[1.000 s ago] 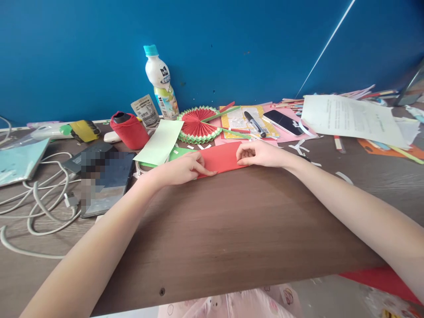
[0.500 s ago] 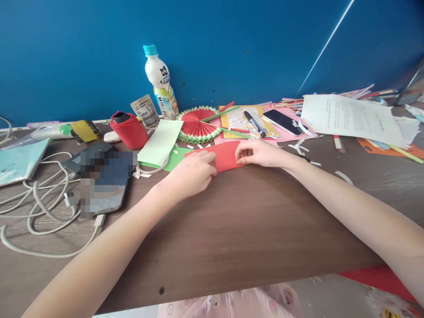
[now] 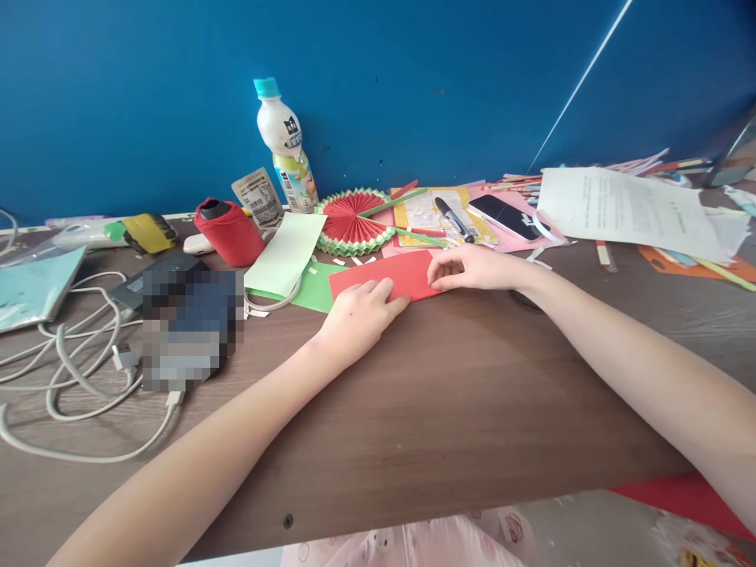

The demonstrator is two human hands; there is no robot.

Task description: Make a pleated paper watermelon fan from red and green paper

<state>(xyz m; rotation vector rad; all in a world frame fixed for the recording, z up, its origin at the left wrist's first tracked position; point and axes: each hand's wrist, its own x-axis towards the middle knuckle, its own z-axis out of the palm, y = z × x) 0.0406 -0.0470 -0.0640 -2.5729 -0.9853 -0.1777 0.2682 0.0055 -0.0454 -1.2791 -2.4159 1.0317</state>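
Note:
A red paper strip (image 3: 378, 272) lies across the desk between my hands, its left end over a green sheet (image 3: 316, 288). My left hand (image 3: 360, 315) rests on the strip's near edge, its fingers bent and close together, thumb pointing right. At the right end, my right hand (image 3: 469, 269) pinches the strip between thumb and fingers. Behind the strip is a round pleated red paper fan (image 3: 351, 224) with a green zigzag rim. A pale green paper (image 3: 287, 253) lies left of it, partly over the green sheet.
Behind stand a bottle (image 3: 287, 150) and a red-wrapped roll (image 3: 233, 235). A marker (image 3: 453, 219), a phone (image 3: 509, 217) and a printed sheet (image 3: 626, 211) lie right. Coiled white cables (image 3: 59, 354) and a blurred dark device (image 3: 194, 331) are left.
My left hand has moved slightly right and nearer to me, uncovering more of the strip's left part. My right hand has shifted a little right along the strip.

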